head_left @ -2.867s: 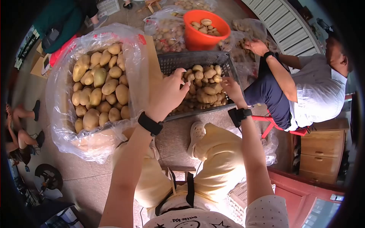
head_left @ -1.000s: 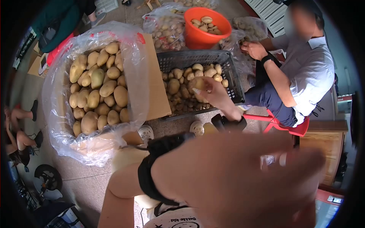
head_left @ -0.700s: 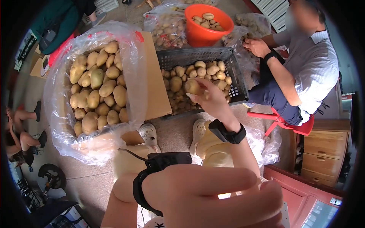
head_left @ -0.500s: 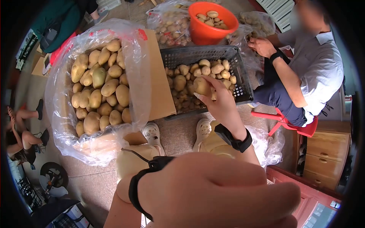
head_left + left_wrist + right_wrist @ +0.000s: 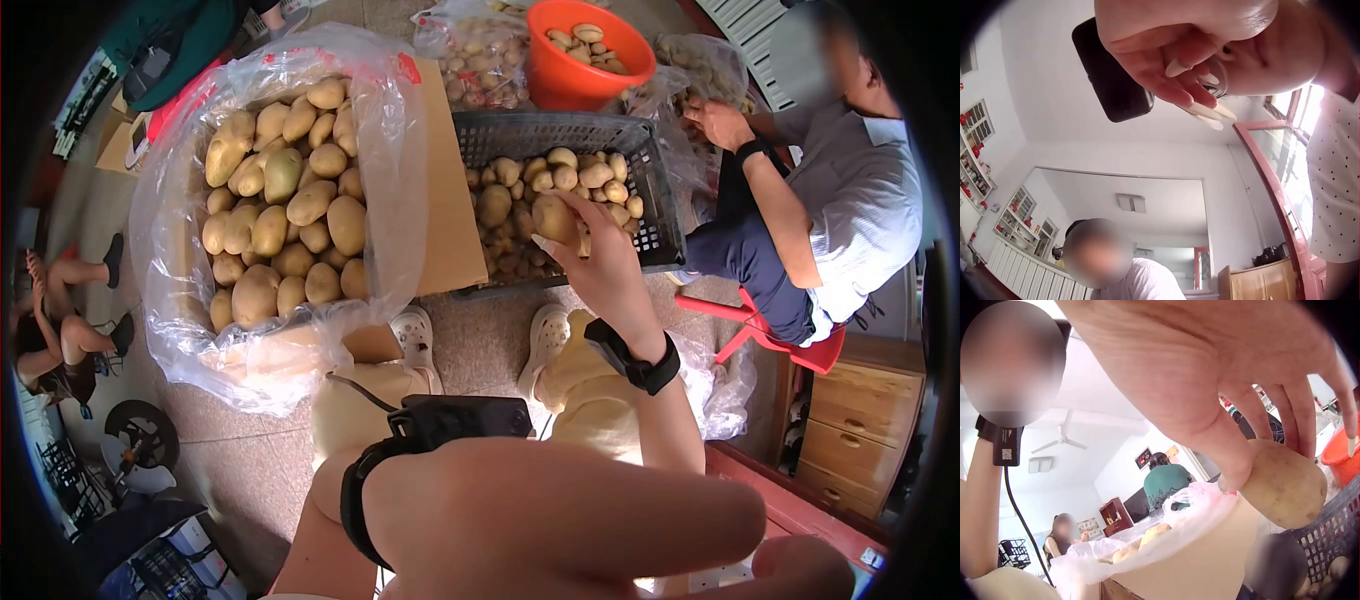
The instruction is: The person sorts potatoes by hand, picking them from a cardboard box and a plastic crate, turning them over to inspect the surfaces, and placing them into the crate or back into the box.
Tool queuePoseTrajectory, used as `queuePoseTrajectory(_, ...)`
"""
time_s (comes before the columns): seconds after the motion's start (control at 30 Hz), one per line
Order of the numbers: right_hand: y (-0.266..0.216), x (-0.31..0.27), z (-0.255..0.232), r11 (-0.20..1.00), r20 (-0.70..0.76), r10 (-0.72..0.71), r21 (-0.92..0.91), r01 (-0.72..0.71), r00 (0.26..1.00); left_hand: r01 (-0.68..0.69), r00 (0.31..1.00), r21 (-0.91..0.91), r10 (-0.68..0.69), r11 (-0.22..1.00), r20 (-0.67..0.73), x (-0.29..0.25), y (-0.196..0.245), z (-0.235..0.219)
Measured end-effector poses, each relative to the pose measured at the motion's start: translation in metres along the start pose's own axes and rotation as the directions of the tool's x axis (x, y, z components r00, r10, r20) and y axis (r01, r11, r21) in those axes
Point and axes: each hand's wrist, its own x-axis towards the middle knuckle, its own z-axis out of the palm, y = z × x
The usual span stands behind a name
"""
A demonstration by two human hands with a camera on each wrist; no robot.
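Note:
My right hand [image 5: 608, 275] pinches a potato [image 5: 554, 222] between thumb and fingers, over the black plastic crate [image 5: 664, 200]. In the right wrist view the potato [image 5: 1285, 484] is large, oval and brownish yellow. Smaller potatoes [image 5: 595, 175] lie in the crate below. My left hand [image 5: 570, 510] is raised close under the head camera, well away from the potatoes. In the left wrist view its loosely bent fingers, with long pale nails, are beside the wearer's face, and nothing shows in this left hand [image 5: 1179, 47].
Left of the crate stands a cardboard box [image 5: 450, 190] with a plastic liner [image 5: 395, 150], full of bigger potatoes. Behind the crate are an orange bucket [image 5: 575, 80] of potatoes and bagged potatoes [image 5: 485, 70]. At right a person [image 5: 850, 200] sits on a red stool [image 5: 740, 320].
My left hand has left the crate and come up toward the head. The right hand has taken a potato and keeps it over the crate. The head view has shifted slightly.

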Motion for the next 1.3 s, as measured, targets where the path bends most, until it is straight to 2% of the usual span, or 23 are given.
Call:
queuePoseTrajectory(0.4,0.004,0.001,0.004,0.999,-0.016,-0.037,-0.009,0.037,0.999,0.011,0.996,0.07,-0.017,0.998,0.087,-0.005,0.009,-0.003)
queuePoseTrajectory(0.7,0.008,0.002,0.005,0.997,-0.032,-0.067,-0.05,0.065,0.997,0.006,0.989,0.132,-0.025,0.991,0.146,0.0,-0.001,-0.005)
queuePoseTrajectory(0.9,0.008,0.002,0.005,0.999,-0.022,-0.036,-0.026,0.036,0.999,0.006,0.981,0.158,-0.037,0.987,0.192,0.001,0.0,0.004)
queuePoseTrajectory(1.3,0.014,0.002,0.004,0.999,-0.025,-0.03,-0.033,0.03,0.999,0.007,0.958,0.228,-0.072,0.974,0.277,0.008,-0.02,-0.012)
